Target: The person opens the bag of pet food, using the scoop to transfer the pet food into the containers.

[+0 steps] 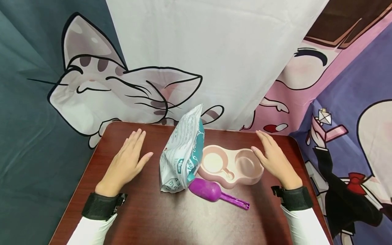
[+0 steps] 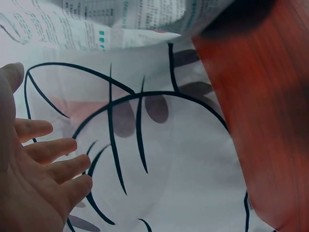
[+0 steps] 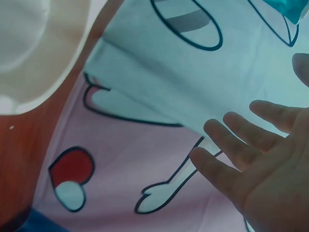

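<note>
A white and teal printed bag point(image 1: 180, 149) stands upright near the middle of the table, its top edge pointing up. Right of it lies a pale pink double bowl point(image 1: 230, 162) with two round hollows, partly behind the bag. A purple scoop point(image 1: 208, 190) rests in front of both, its handle towards the right. My left hand point(image 1: 126, 163) is held left of the bag, apart from it, fingers straight and thumb out. Beside the double bowl's right end, my right hand point(image 1: 277, 161) has straight fingers too. Neither hand holds anything.
All of these are on a dark reddish-brown table point(image 1: 147, 217). Behind it hangs a printed cloth point(image 1: 214, 61) with a cartoon cat, and a grey-green curtain point(image 1: 27, 136) is at the left. Each wrist wears a black band point(image 1: 99, 206).
</note>
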A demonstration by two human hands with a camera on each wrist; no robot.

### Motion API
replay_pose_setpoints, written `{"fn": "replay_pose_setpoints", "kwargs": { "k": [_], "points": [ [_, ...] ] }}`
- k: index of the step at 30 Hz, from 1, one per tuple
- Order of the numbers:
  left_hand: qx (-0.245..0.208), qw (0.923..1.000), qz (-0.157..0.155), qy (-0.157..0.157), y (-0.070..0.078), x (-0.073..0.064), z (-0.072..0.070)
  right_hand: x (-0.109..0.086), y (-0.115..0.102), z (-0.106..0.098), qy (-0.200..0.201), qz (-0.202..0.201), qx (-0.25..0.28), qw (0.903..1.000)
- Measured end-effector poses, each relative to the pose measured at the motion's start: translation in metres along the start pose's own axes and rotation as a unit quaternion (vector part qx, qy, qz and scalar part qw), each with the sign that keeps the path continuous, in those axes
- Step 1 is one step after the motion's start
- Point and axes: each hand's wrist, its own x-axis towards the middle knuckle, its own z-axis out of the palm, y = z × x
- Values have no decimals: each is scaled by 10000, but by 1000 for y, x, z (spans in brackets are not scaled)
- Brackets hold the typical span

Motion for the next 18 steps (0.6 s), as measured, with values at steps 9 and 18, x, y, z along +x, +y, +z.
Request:
{"fn": "replay_pose_setpoints", "kwargs": {
  "k": [9, 18],
  "points": [
    [-4, 9998, 207, 56, 15, 17, 0, 19, -14, -1, -366, -78, 177, 9991],
    [-29, 9989, 444, 159, 29, 37, 1, 34, -27, 6, -467, -43, 518, 9976]
  ]
}}
